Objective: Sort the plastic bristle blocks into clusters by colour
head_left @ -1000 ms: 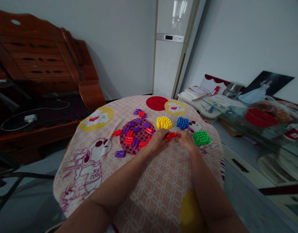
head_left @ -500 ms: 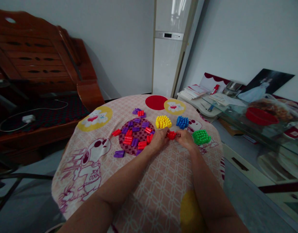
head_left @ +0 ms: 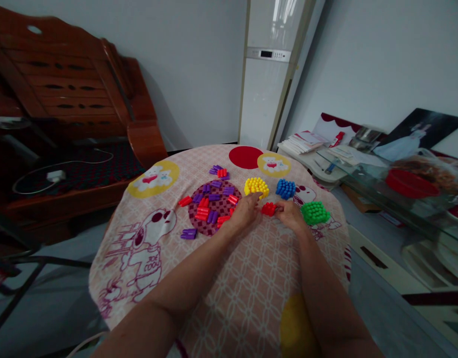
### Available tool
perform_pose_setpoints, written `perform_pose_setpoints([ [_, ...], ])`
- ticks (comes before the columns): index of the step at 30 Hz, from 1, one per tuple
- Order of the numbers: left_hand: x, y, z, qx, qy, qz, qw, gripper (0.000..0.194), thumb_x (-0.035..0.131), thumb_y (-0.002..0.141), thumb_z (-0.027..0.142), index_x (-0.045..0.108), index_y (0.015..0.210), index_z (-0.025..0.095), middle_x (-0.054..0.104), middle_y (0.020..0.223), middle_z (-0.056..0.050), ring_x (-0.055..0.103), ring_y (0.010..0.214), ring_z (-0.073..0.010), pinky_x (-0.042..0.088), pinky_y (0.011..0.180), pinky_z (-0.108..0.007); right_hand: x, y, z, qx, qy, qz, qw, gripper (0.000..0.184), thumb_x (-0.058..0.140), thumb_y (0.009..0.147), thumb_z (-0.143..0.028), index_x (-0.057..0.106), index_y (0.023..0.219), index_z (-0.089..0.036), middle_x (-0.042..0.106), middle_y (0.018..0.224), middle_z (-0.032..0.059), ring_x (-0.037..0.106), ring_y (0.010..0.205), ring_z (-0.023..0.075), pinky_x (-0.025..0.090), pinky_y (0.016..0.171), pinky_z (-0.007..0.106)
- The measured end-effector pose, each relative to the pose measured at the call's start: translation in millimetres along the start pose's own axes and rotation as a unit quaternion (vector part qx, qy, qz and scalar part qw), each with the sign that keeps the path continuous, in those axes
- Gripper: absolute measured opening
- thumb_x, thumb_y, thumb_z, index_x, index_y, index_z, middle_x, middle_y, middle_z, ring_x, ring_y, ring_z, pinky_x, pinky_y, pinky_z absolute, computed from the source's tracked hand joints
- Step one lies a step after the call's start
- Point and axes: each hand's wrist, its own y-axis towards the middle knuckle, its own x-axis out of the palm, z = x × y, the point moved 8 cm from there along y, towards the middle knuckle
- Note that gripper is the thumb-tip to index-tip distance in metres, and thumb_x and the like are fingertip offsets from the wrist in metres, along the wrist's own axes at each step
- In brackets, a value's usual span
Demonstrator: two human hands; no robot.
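Observation:
A small cluster of red plastic toy blocks (head_left: 268, 209) sits on the tablecloth between my hands. My right hand (head_left: 289, 215) pinches its right side with the fingertips. To the left, my left hand (head_left: 247, 211) is apart from the red cluster, its fingers loosely stretched in front of the yellow block cluster (head_left: 256, 187); nothing shows in them. Behind my right hand is a blue block cluster (head_left: 285, 189), and a green one (head_left: 315, 213) lies to its right. Loose purple blocks (head_left: 188, 233) and loose red blocks (head_left: 202, 214) are scattered left of my left hand, which partly hides some.
The round table carries a patterned tablecloth (head_left: 244, 283). A glass-topped cabinet (head_left: 374, 191) on the right holds papers, a red bowl (head_left: 411, 183) and a bag. A wooden bench (head_left: 65, 99) stands at the left, and a tall white air conditioner (head_left: 265, 94) behind the table.
My left hand has let go of the red cluster and drawn slightly away to the left; my right hand stays on it. The whole view has shifted a little.

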Motion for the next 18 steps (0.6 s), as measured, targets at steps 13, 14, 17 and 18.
perform_pose_setpoints([
  [13, -162.7, -27.5, -96.2, -0.158, 0.173, -0.052, 0.971, 0.009, 0.072, 0.066, 0.018, 0.072, 0.075, 0.018, 0.069, 0.063, 0.000, 0.060, 0.061, -0.0153, 0.043, 0.059, -0.023, 0.9, 0.4, 2.0, 0.005, 0.059, 0.005, 0.998, 0.022, 0.061, 0.070, -0.015, 0.078, 0.083, -0.016, 0.074, 0.073, 0.0036, 0.066, 0.067, 0.0183, 0.044, 0.060, 0.026],
  [14, -162.3, -33.2, -102.7, -0.174, 0.177, -0.085, 0.965, 0.009, 0.073, 0.065, 0.016, 0.071, 0.073, 0.017, 0.067, 0.059, 0.001, 0.057, 0.058, -0.0139, 0.041, 0.058, -0.022, 1.2, 0.6, 1.8, 0.005, 0.058, 0.002, 0.998, 0.022, 0.062, 0.070, -0.015, 0.078, 0.084, -0.016, 0.075, 0.074, 0.0040, 0.066, 0.067, 0.0184, 0.044, 0.061, 0.026],
  [17, -147.3, -45.2, -113.0, -0.201, 0.171, -0.169, 0.950, 0.010, 0.075, 0.061, 0.014, 0.070, 0.069, 0.017, 0.064, 0.056, 0.003, 0.054, 0.054, -0.0121, 0.037, 0.054, -0.020, 0.7, 0.6, 0.3, 0.004, 0.056, 0.000, 0.998, 0.021, 0.061, 0.071, -0.015, 0.078, 0.084, -0.016, 0.075, 0.076, 0.0043, 0.066, 0.068, 0.0185, 0.044, 0.061, 0.026],
  [18, -142.0, -46.0, -114.0, -0.200, 0.175, -0.177, 0.948, 0.012, 0.077, 0.058, 0.015, 0.069, 0.066, 0.018, 0.064, 0.057, 0.002, 0.054, 0.053, -0.0123, 0.036, 0.052, -0.021, 0.5, 0.5, 0.3, 0.006, 0.056, 0.000, 0.998, 0.021, 0.061, 0.071, -0.016, 0.078, 0.085, -0.016, 0.075, 0.075, 0.0040, 0.066, 0.068, 0.0186, 0.044, 0.061, 0.026],
])
